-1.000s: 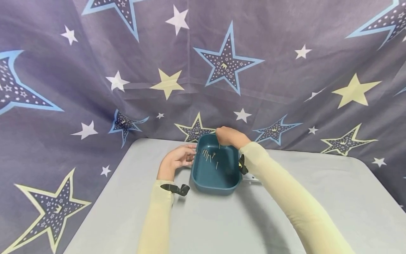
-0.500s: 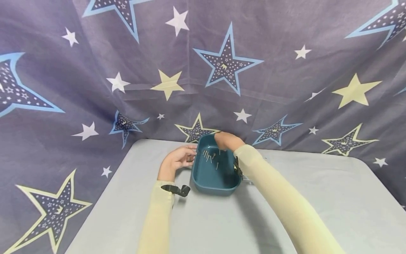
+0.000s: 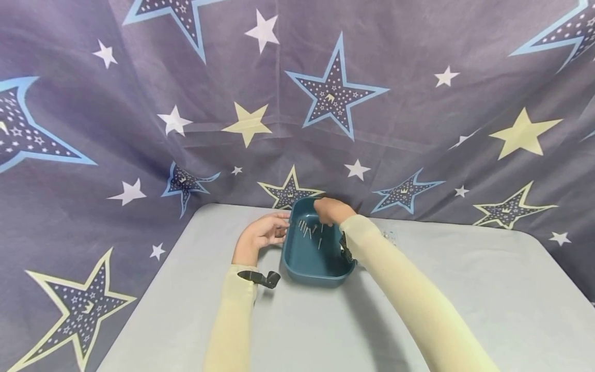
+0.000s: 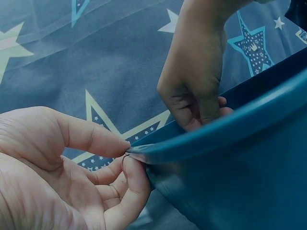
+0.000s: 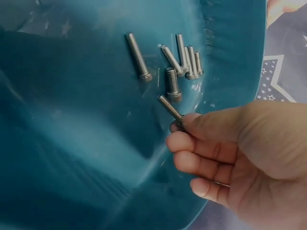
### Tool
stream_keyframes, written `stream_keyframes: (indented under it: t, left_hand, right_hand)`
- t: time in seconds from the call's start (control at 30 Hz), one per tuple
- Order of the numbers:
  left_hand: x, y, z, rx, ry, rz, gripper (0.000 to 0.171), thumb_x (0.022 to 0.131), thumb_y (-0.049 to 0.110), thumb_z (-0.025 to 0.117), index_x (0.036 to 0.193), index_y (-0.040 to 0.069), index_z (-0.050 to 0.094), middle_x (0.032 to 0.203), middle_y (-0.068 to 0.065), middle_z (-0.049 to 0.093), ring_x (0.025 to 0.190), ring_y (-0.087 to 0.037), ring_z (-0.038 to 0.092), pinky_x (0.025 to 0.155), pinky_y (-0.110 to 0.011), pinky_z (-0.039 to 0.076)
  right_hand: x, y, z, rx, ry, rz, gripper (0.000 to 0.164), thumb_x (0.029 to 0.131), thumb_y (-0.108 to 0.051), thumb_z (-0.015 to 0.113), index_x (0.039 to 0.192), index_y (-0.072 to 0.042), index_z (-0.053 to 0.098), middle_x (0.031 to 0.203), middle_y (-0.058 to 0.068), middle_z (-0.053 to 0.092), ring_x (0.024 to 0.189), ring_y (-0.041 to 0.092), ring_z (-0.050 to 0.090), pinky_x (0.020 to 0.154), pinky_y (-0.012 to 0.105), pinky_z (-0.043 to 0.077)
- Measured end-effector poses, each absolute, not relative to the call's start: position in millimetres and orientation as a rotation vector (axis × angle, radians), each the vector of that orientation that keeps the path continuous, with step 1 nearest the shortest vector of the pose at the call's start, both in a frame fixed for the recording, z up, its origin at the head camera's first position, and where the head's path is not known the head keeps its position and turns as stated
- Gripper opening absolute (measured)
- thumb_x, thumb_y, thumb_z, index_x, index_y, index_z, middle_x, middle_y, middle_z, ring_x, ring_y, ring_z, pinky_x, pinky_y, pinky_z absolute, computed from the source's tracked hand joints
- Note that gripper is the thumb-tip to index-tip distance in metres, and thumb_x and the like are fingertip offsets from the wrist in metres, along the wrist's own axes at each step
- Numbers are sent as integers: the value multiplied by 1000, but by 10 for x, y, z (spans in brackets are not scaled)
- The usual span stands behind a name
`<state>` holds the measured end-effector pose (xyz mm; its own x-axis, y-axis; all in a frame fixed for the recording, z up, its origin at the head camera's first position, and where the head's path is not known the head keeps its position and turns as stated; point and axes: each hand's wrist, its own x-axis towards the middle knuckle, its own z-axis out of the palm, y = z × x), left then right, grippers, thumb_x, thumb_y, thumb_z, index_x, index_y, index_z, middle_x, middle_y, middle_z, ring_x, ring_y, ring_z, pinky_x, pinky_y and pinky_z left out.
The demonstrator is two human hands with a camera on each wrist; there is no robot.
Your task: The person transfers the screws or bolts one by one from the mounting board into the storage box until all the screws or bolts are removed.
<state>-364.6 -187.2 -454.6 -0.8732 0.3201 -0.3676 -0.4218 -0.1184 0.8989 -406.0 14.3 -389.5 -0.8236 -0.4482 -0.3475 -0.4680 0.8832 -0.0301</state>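
Observation:
A blue-green plastic basin [image 3: 321,264] with rounded corners sits on the table. At its left side my left hand [image 3: 264,232] pinches the rim [image 4: 192,143] between thumb and forefinger. Over the basin's far part, my right hand [image 3: 333,211] pinches a socket-head bolt [image 5: 169,106] near its head, threaded end pointing out. Just beyond that bolt lie a short thick bolt [image 5: 172,85], a long slim one [image 5: 138,57] and a cluster of several smaller bolts [image 5: 190,62], all on the basin's floor. The last three fingers of my right hand are bent below the thumb.
A small clear packet [image 3: 390,236] lies on the table behind my right sleeve [image 3: 395,279]. The pale table [image 3: 465,289] runs back to a grey-purple star-patterned curtain [image 3: 409,124], close behind the basin.
My right hand has come lower and nearer over the basin with the bolt. Its sleeve now covers the silvery item beside the basin, and the clear packet shows behind it. My left hand stays put.

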Motion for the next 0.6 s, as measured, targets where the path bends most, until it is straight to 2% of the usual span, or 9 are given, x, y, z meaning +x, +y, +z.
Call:
stream_keyframes:
  t: [0.4, 0.6]
  left_hand:
    - [-3630, -1878, -4528, -120, 1684, 2036, 53, 98, -2, 47, 149, -4, 32, 79, 4, 60, 68, -6, 58, 65, -22, 51]
    - [-3637, -1865, -4534, -131, 1694, 2039, 48, 96, -3, 48, 144, -1, 39, 78, 4, 60, 67, -7, 58, 65, -22, 51]
  right_hand:
    - [-4034, 124, -3955, -643, 2668, 66, 24, 95, 6, 55, 117, -1, 62, 72, 5, 60, 60, 14, 50, 61, 28, 42]
    - [-4044, 106, -3972, -626, 2665, 67, 23, 95, 8, 55, 114, -1, 64, 68, 4, 58, 56, 13, 52, 57, 27, 43]
